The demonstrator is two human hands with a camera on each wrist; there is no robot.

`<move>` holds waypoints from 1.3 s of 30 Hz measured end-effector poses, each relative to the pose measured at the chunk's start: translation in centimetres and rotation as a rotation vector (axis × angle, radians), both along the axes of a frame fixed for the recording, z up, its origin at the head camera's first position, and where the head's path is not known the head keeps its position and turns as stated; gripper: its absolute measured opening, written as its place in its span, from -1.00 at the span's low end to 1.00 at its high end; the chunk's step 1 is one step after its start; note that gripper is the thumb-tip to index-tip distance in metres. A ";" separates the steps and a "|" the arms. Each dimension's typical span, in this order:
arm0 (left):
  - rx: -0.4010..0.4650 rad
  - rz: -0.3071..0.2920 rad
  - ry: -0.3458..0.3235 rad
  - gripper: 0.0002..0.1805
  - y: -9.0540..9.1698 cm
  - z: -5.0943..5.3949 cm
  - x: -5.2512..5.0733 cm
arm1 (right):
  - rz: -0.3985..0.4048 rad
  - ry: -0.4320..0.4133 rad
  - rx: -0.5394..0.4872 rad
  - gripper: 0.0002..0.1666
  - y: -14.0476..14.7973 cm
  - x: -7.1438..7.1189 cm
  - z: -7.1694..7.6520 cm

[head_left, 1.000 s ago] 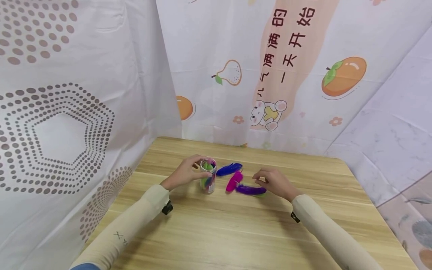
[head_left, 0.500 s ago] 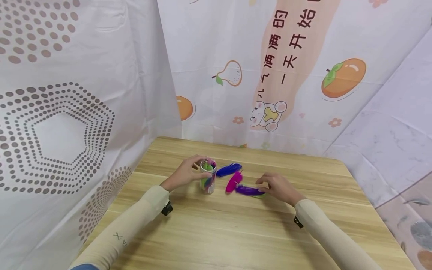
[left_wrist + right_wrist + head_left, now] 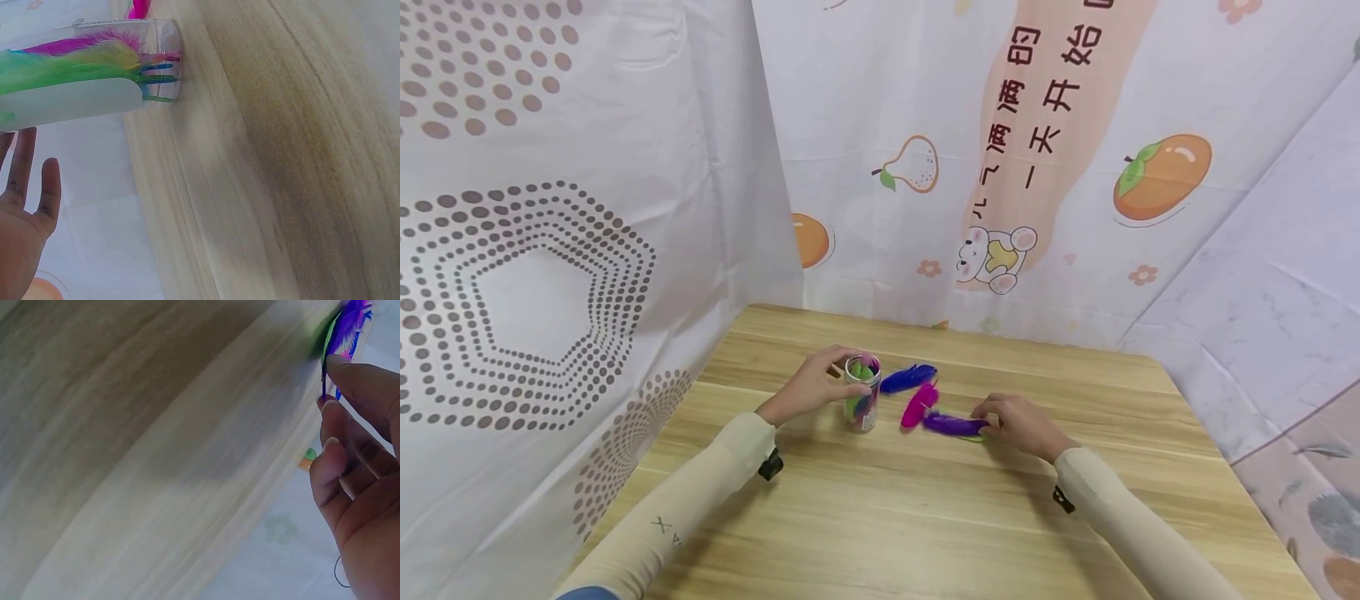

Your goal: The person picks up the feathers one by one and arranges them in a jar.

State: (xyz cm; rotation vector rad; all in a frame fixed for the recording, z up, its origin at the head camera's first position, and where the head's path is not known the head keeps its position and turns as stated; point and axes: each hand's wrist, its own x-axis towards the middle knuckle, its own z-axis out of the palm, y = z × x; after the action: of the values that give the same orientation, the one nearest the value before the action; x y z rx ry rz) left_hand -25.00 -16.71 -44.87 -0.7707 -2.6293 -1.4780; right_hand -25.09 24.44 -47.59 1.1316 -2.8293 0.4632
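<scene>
A clear jar (image 3: pixel 862 408) stands upright on the table, with green, pink and blue feathers inside. My left hand (image 3: pixel 808 387) holds it from the left, thumb and fingers around its upper part. In the left wrist view, the quills of the feathers (image 3: pixel 81 69) point to the jar's bottom. To the right, my right hand (image 3: pixel 1021 427) pinches the quill end of a purple feather (image 3: pixel 953 425) between thumb and forefinger. A strip of a green feather (image 3: pixel 974 438) shows under the purple one. A magenta feather (image 3: pixel 919 407) and a blue feather (image 3: pixel 910 379) lie between jar and right hand.
The wooden table (image 3: pixel 880 517) extends in front of both hands. Behind it hangs a white printed curtain (image 3: pixel 865 275), and another curtain with dot patterns (image 3: pixel 707 208) closes off the left side.
My right hand has come down onto the end of the purple feather and now pinches it. The left hand and the jar have stayed in place.
</scene>
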 end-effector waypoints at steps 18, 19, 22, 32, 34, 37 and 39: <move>-0.014 -0.003 -0.008 -0.48 0.2 0.1 0.1 | -0.049 -0.064 -0.027 -0.81 0.3 0.1 -0.9; -0.013 -0.001 -0.011 -0.48 0.2 0.2 0.1 | -0.049 -0.058 -0.026 -0.82 0.3 0.0 -0.9; -0.013 0.001 -0.016 -0.47 0.1 0.2 0.1 | -0.054 -0.050 -0.023 -0.88 0.3 -0.1 -1.0; -0.026 -0.004 -0.014 -0.46 -0.1 0.0 0.1 | -0.085 -0.087 -0.102 -0.94 0.5 0.0 -0.9; -0.022 -0.007 -0.007 -0.46 -0.1 0.0 0.0 | -0.089 -0.082 -0.108 -0.94 0.6 0.0 -0.8; -0.011 -0.016 -0.002 -0.48 -0.1 0.0 -0.1 | -0.094 -0.084 -0.120 -0.94 0.6 -0.1 -0.6; -0.013 -0.016 -0.002 -0.49 -0.1 0.0 -0.1 | -0.102 -0.091 -0.136 -0.95 0.7 0.0 -0.4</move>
State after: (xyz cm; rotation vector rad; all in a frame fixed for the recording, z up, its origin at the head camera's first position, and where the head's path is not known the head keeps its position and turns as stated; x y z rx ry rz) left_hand -25.11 -16.78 -44.83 -0.7943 -2.6426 -1.4680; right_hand -25.13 25.18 -48.02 0.9611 -2.8625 0.7039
